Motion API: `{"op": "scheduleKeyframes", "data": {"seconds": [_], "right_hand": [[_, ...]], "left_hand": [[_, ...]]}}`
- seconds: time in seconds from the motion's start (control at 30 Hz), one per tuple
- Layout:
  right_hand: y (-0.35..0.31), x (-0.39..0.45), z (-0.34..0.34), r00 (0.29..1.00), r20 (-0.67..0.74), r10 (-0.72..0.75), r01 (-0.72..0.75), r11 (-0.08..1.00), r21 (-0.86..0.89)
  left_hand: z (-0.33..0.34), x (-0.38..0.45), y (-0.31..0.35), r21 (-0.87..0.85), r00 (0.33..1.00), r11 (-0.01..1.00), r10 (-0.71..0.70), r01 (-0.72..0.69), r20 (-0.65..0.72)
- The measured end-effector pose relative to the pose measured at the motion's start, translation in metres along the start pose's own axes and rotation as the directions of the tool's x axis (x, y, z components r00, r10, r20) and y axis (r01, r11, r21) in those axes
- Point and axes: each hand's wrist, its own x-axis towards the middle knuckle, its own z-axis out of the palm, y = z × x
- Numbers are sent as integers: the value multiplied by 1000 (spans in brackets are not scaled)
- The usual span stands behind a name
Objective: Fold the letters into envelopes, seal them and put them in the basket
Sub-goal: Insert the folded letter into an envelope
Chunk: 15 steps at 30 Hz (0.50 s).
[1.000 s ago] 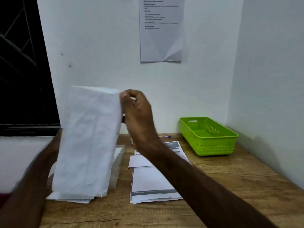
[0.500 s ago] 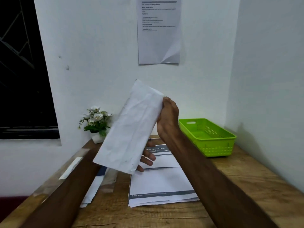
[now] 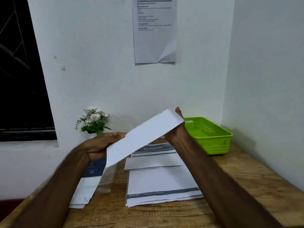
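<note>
Envelope [image 3: 144, 137] mid-frame, held above the table [image 3: 246, 186], tilted: low end lower left, high end upper right. Right hand [image 3: 176, 127] grips the upper-right end, mostly hidden behind the paper, thumb tip poking above the edge. Left hand [image 3: 102, 145] sits at the lower-left end, fingers loosely curled against the envelope's edge; blurred, so can't tell if it's actually clamped on. Letters [image 3: 161, 183] lie flat on the table below the envelope, centre-bottom. Second paper stack [image 3: 88, 185] under the left forearm. Basket [image 3: 212, 142] right of centre, just beside the right hand. Flowers [image 3: 93, 120] at the back wall, left of centre.
</note>
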Motion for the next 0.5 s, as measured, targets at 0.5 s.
{"op": "scheduleKeyframes", "data": {"seconds": [0.5], "right_hand": [[8,-19,-43,910,-135,392,-302,404,-863]], "left_hand": [[-79,22,7,582,938,792,33,185,-344]]}}
